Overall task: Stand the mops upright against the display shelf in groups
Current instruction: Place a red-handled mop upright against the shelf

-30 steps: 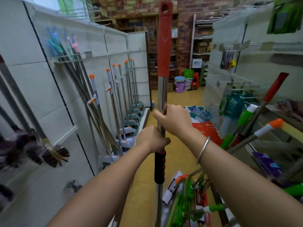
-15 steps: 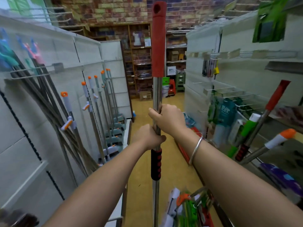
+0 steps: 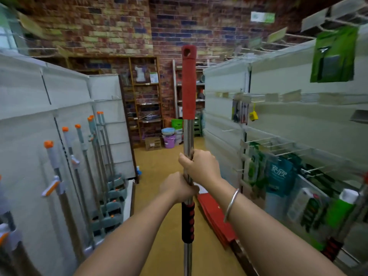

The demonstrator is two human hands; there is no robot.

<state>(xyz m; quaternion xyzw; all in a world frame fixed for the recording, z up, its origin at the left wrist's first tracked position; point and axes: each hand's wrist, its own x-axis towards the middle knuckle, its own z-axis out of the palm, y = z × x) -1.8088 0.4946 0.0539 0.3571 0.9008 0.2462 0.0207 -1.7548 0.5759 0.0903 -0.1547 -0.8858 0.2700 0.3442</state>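
I hold a mop handle (image 3: 188, 132) upright in the middle of the aisle: a steel pole with a red top grip and a red-and-black grip lower down. My right hand (image 3: 201, 166) grips the steel part above my left hand (image 3: 178, 187), which is also closed around the pole. The mop head is out of view below. Several mops with orange-tipped grey handles (image 3: 93, 156) lean upright in a group against the white display shelf (image 3: 29, 116) on the left.
A white shelf unit (image 3: 298, 120) with hooks, hanging packets and green bottles lines the right side. Red flat items (image 3: 217, 218) lie on the floor by it. Buckets (image 3: 168, 136) and a box stand at the far end before a brick wall. The yellow floor runs between.
The view has swung up and to the right along the aisle. The mops lying at the lower right have left the view. Both hands keep the same grip on the pole.
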